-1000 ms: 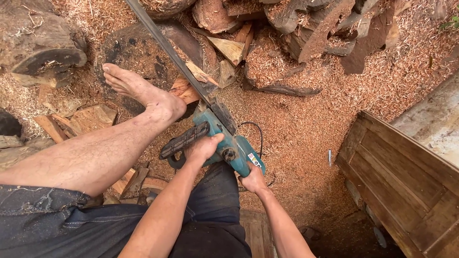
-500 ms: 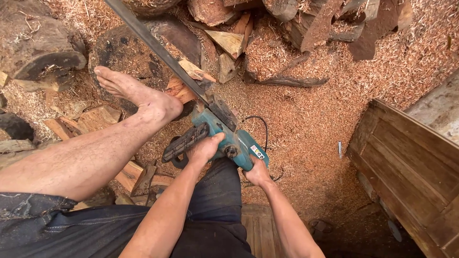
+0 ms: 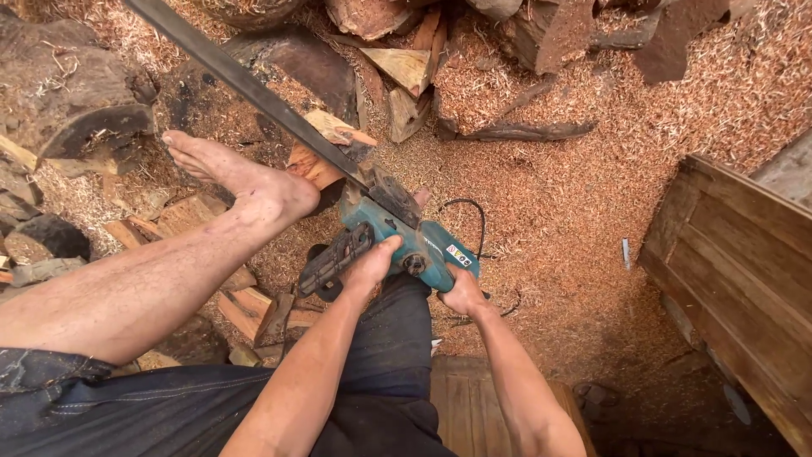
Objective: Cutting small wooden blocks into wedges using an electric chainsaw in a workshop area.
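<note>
I hold a teal electric chainsaw [image 3: 412,235] in front of me. My left hand [image 3: 370,267] grips its black front handle, and my right hand [image 3: 463,294] grips the rear handle at the saw's back end. The long dark guide bar [image 3: 245,85] runs up and to the left over a piece of split reddish wood [image 3: 326,156]. My bare left foot [image 3: 245,182] rests on the wood just left of the bar. A black cord [image 3: 467,211] loops behind the saw.
Large logs [image 3: 68,101] and split chunks [image 3: 406,68] lie at the top and left. Sawdust covers the ground. A brown wooden crate [image 3: 736,279] stands at the right. A low wooden stool [image 3: 474,398] sits under me.
The view has shifted a little; the saw and both hands sit slightly lower and to the right in the picture. My foot stays on the wood and both grips are unchanged.
</note>
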